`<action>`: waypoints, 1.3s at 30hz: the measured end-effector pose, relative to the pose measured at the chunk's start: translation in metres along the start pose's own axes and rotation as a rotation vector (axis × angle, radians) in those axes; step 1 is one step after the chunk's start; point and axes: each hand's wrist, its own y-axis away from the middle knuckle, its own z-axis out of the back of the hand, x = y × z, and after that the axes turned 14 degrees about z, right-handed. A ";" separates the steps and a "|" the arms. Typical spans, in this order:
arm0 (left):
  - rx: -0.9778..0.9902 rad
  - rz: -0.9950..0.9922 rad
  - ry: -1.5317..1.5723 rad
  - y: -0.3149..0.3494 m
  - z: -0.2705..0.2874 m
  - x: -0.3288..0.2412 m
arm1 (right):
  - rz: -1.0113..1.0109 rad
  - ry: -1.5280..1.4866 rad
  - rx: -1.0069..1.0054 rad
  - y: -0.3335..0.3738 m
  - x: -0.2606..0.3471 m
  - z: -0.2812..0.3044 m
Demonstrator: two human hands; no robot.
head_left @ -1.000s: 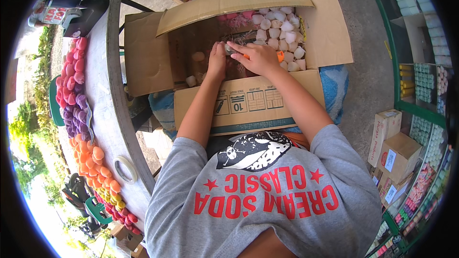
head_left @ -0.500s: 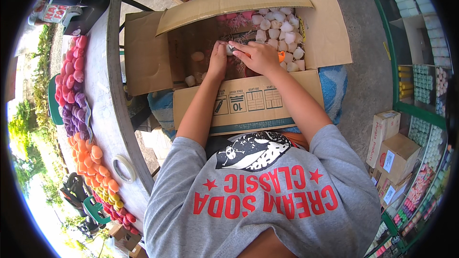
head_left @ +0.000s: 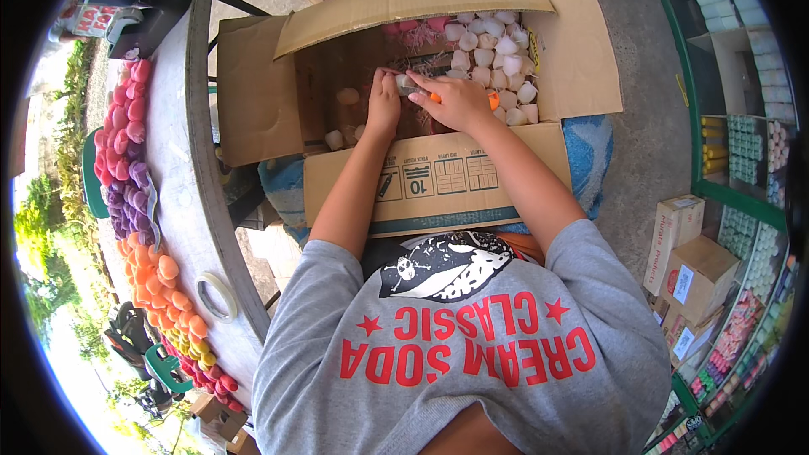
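An open cardboard box point(head_left: 438, 221) stands in front of me, and both hands work above its inside. My left hand point(head_left: 384, 108) is closed on a small whitish rounded piece point(head_left: 404, 82) at its fingertips. Beside it, my right hand point(head_left: 458, 103) is closed round an orange-handled tool point(head_left: 494, 101). Its orange shows on both sides of the hand, but its working end is too small to make out. The right fingers reach to the whitish piece. Many pale rounded pieces point(head_left: 506, 46) fill the box's right side, and pinkish shavings point(head_left: 421, 59) lie under and beyond the hands.
A few loose pale pieces point(head_left: 334, 140) lie in the box's left part. The table point(head_left: 190, 160) at left bears rows of pink, purple, orange and yellow pieces point(head_left: 152, 278) and a tape roll point(head_left: 217, 297). Green-framed shelves point(head_left: 699, 152) and cartons point(head_left: 699, 278) stand at right.
My right fingers have shifted slightly at the whitish piece, and more of the tool's orange shows between them. The left hand stays nearly in place.
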 end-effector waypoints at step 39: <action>-0.062 -0.227 -0.065 0.017 -0.009 -0.025 | -0.241 -0.370 0.040 -0.002 -0.015 0.016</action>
